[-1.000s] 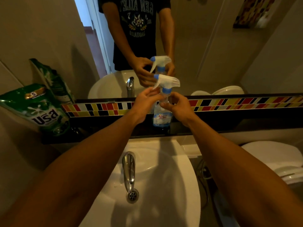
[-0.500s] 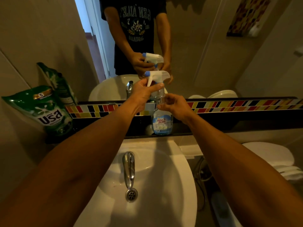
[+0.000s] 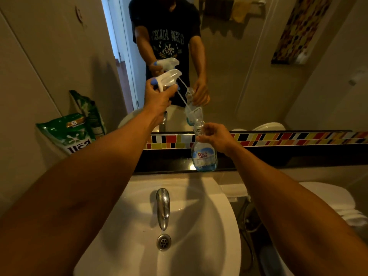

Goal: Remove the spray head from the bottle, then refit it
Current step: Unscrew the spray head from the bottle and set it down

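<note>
My left hand [image 3: 158,96] grips the white spray head [image 3: 168,79] with its blue nozzle, lifted up and to the left, off the bottle. Its thin dip tube [image 3: 182,99] slants down to the right towards the bottle's mouth; I cannot tell whether the tube's tip is still inside. My right hand [image 3: 216,136] holds the clear bottle [image 3: 204,156] by its neck. The bottle stands on the dark ledge [image 3: 169,163], with a blue label and a little blue liquid at the bottom. The mirror behind repeats both hands and the bottle.
A white basin [image 3: 215,226] with a chrome tap [image 3: 163,206] lies below the ledge. A green detergent pouch [image 3: 67,134] leans at the left wall. A white toilet [image 3: 336,200] stands at the right. A coloured tile strip [image 3: 278,138] runs under the mirror.
The spray head has come off the bottle: my left hand raised it up and left, drawing the dip tube out. My right hand stayed on the bottle's neck.
</note>
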Available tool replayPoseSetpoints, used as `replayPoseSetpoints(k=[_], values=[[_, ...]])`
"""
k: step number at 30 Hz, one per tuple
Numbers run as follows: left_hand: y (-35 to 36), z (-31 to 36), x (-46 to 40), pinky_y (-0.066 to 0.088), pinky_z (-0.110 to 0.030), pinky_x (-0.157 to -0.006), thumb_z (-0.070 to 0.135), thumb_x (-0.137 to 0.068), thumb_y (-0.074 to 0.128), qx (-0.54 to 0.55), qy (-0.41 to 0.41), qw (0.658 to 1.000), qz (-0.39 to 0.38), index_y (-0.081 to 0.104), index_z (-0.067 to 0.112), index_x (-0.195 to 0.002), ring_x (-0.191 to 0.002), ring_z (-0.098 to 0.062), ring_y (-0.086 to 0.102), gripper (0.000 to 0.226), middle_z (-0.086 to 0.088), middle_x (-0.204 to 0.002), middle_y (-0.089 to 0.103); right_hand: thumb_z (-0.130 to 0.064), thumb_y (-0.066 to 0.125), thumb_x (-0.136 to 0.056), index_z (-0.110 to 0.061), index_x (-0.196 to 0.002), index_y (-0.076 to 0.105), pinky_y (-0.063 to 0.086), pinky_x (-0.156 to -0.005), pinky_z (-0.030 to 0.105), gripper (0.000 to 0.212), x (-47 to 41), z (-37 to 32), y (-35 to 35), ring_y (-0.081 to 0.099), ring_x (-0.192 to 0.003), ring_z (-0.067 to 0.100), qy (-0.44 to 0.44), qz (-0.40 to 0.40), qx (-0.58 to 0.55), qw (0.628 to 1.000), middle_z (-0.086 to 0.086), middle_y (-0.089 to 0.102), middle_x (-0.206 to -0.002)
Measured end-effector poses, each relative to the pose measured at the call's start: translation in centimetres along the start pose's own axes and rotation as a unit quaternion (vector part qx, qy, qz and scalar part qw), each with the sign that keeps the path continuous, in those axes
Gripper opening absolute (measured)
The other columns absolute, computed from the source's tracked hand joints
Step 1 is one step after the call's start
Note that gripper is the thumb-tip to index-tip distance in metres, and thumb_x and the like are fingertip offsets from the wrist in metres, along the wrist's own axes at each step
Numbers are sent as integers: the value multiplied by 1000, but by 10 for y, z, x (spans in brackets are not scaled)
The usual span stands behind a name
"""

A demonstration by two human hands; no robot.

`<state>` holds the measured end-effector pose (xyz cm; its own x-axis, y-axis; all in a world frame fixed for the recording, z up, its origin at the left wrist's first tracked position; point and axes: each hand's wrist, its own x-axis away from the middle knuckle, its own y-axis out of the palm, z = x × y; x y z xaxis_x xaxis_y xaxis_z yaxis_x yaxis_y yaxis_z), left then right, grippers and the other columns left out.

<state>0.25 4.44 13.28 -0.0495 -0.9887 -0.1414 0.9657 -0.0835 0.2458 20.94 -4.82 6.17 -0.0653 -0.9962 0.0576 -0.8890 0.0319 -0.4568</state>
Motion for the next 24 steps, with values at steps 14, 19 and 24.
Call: replayPoseSetpoints(k=[14, 19, 24], values=[[-53, 22, -2, 51, -29, -73, 17, -83, 79, 55, -11, 994, 95, 40, 31, -124, -94, -16, 65, 59, -3, -115, 59, -13, 77, -91, -11, -119, 67, 58, -91, 42, 30, 15, 3, -7, 69, -102, 22, 11, 27, 14, 999, 5, 70, -109], [-68, 18, 0, 48, -25, -59, 20, -87, 76, 94, -35, 984, 147, 55, 28, -103, -71, -11, 62, 28, -1, -90, 66, -15, 76, -92, -15, -117, 65, 59, -91, 42, 27, 15, 3, -8, 69, -102, 22, 3, 40, 7, 999, 5, 70, -109], [-89, -2, 4, 41, -22, -48, 23, -92, 69, 147, -93, 966, 190, 62, 14, -121, -56, -9, 54, 31, -1, -76, 65, -17, 78, -91, -18, -113, 65, 60, -91, 44, 26, 12, 3, -6, 70, -105, 25, -8, 51, -7, 999, 4, 70, -109]])
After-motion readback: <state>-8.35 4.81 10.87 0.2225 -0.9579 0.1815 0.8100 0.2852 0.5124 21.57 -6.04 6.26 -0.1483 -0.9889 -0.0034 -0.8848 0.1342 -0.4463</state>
